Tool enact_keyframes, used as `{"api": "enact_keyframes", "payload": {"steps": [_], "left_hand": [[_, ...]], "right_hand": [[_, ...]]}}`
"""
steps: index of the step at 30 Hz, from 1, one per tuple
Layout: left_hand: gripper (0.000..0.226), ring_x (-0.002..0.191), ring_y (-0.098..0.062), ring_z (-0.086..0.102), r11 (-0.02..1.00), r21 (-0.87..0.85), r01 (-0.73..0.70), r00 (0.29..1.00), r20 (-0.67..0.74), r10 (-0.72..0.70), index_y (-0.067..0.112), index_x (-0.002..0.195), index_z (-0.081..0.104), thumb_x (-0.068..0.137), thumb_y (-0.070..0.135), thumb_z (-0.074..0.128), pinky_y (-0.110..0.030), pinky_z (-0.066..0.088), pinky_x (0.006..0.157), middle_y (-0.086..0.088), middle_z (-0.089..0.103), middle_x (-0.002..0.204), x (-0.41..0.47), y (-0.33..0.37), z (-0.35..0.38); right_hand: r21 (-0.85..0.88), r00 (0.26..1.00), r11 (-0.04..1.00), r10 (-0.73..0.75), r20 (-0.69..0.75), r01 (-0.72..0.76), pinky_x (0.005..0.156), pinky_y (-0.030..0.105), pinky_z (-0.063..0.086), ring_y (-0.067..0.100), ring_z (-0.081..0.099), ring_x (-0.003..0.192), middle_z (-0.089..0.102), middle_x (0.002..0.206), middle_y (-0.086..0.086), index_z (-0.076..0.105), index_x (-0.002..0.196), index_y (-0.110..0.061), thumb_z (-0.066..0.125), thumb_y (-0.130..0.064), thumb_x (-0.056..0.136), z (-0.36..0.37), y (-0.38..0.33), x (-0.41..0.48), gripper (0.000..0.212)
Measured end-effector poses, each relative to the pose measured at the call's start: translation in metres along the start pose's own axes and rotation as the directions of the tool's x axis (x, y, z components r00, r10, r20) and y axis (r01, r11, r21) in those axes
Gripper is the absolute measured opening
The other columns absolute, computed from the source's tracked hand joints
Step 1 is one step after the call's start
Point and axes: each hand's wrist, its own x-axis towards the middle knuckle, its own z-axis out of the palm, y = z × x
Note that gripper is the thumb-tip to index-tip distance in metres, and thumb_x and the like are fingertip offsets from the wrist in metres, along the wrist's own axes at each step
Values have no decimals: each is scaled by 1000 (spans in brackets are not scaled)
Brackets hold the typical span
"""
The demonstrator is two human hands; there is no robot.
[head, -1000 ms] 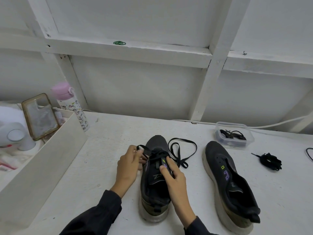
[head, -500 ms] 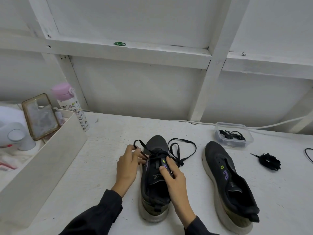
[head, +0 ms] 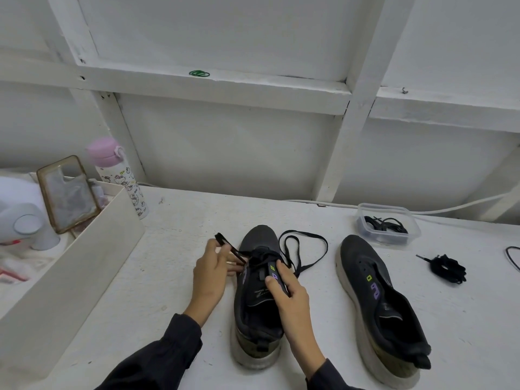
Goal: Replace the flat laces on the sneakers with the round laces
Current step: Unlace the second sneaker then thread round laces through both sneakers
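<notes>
Two black sneakers stand on the white table, toes away from me. The left sneaker point(head: 257, 291) carries a flat black lace point(head: 305, 250) that loops loosely to the right of its toe. My left hand point(head: 211, 273) pinches one end of that lace at the shoe's left side and holds it up and out to the left. My right hand point(head: 287, 291) grips the right side of the shoe's opening near the coloured eyelet tabs. The right sneaker point(head: 377, 302) has no lace. A bundle of round black laces point(head: 447, 267) lies to its right.
A clear plastic tub point(head: 389, 225) holding black laces sits behind the right sneaker. A white box point(head: 73, 266) stands at the left with a phone case point(head: 67, 194) and a pink-capped bottle point(head: 119, 178) behind it. A white cable point(head: 450, 208) runs along the wall.
My left hand has pulled the flat lace end farther out to the left and upward. My right hand stays on the shoe, and the loose loop at the toe has shifted slightly.
</notes>
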Motion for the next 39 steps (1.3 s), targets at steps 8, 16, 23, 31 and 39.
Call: {"api": "enact_keyframes", "payload": {"steps": [8, 16, 23, 31, 39], "left_hand": [[12, 80, 1, 66, 993, 104, -59, 993, 111, 47, 27, 90, 64, 87, 39, 67, -23, 54, 76, 13, 71, 87, -9, -10, 2], [16, 64, -24, 73, 994, -81, 74, 997, -21, -76, 9, 101, 46, 104, 23, 40, -34, 60, 62, -7, 72, 87, 2, 5, -1], [20, 83, -10, 69, 999, -12, 38, 990, 137, -36, 14, 95, 66, 92, 34, 62, -29, 57, 81, 6, 73, 91, -3, -3, 0], [12, 70, -9, 66, 998, -53, -42, 997, -71, 38, 16, 83, 64, 94, 14, 61, -23, 54, 70, -1, 69, 78, 4, -1, -1], [18, 65, -7, 62, 996, -85, 29, 998, -51, -33, 16, 79, 69, 82, 32, 75, -15, 50, 64, 2, 70, 73, -9, -2, 9]], "right_hand": [[1, 1000, 1000, -5, -2, 5, 100, 12, 41, 5, 49, 127, 53, 139, -7, 51, 140, -17, 66, -20, 91, 0, 2, 1, 51], [30, 1000, 999, -12, 3, 11, 107, 23, 41, 5, 50, 127, 53, 138, -9, 51, 140, -18, 66, -19, 91, 0, 1, 0, 51], [25, 1000, 1000, -18, -5, 19, 107, 25, 42, 6, 51, 126, 55, 137, -7, 52, 139, -18, 65, -17, 91, 1, 2, 0, 49], [9, 1000, 1000, -20, 6, 20, 102, 15, 42, 5, 50, 127, 54, 138, -8, 50, 141, -17, 66, -19, 91, -1, 2, 1, 52], [13, 1000, 1000, -16, -16, 16, 111, 34, 41, 8, 51, 127, 55, 138, -6, 52, 139, -19, 67, -20, 91, 0, 3, 0, 51]]}}
